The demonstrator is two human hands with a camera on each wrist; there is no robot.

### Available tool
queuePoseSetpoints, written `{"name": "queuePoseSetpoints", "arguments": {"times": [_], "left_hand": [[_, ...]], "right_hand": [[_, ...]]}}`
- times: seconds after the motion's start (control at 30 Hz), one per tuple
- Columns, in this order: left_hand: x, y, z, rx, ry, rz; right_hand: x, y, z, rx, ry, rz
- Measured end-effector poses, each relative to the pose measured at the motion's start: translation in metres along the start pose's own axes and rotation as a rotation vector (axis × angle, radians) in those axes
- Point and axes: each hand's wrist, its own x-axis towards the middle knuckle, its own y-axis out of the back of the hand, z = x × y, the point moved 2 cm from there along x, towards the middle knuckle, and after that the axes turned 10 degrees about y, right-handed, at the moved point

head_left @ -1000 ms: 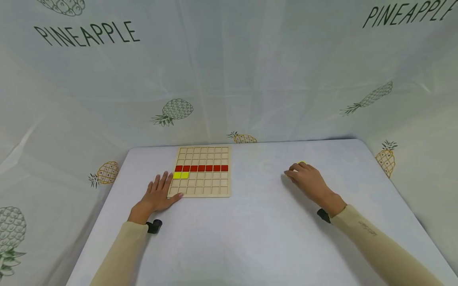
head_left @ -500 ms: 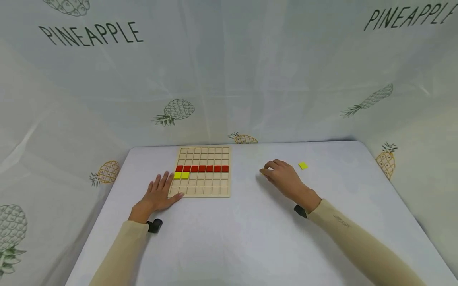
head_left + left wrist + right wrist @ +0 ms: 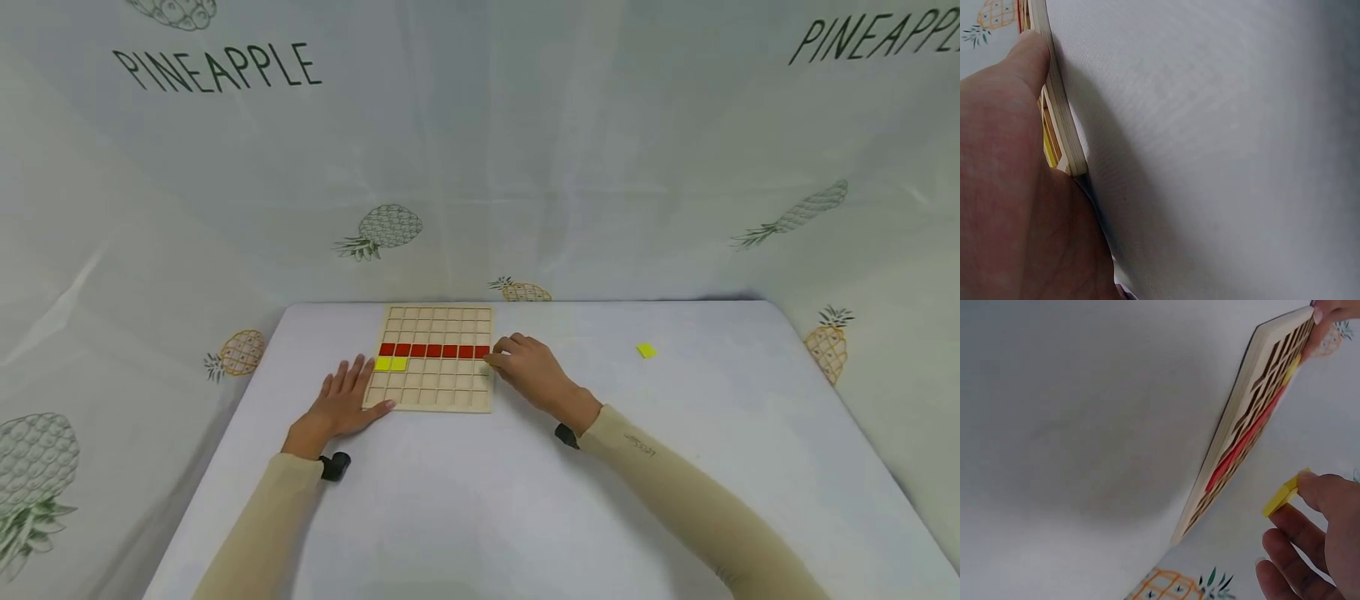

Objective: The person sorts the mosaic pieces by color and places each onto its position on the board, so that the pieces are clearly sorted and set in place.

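A wooden grid board [image 3: 431,401] lies at the back left of the table. A row of red tiles [image 3: 434,351] crosses it, with two yellow tiles [image 3: 391,364] in the row in front, at the left end. My left hand [image 3: 341,408] rests flat with spread fingers at the board's left edge, its thumb over the front left corner. At the board's right edge, my right hand [image 3: 538,377] pinches yellow square tile [image 3: 1280,499] between thumb and fingertips; I cannot tell whether it is one tile or two stacked.
Another yellow tile [image 3: 647,351] lies alone on the white table [image 3: 480,508], to the right of my right hand. A pineapple-print cloth [image 3: 570,183] hangs behind the table and at its sides. Each wrist wears a small black camera.
My right hand has travelled left from the loose yellow tile to the board's right edge, carrying yellow tile in its fingers. My left hand has stayed on the board's corner.
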Motion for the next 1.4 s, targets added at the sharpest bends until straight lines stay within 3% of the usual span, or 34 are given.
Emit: {"name": "queuePoseSetpoints", "arguments": {"times": [0.33,0.57,0.73,0.97,1.4], "left_hand": [[0.002,0.004,0.005,0.007,0.003,-0.01],[-0.005,0.012,0.011,0.018,0.012,-0.028],[-0.003,0.008,0.009,0.034,0.013,-0.014],[0.007,-0.002,0.002,0.05,0.018,-0.008],[0.005,-0.001,-0.001,0.04,0.033,0.002]], "right_hand": [[0.042,-0.022,-0.015,0.057,0.002,-0.007],[0.07,-0.037,-0.029,0.06,-0.023,-0.081],[0.087,-0.047,-0.038,0.092,-0.042,-0.136],[0.102,-0.062,-0.044,0.065,-0.059,-0.214],[0.118,-0.077,-0.051,-0.017,-0.032,-0.3]]}}
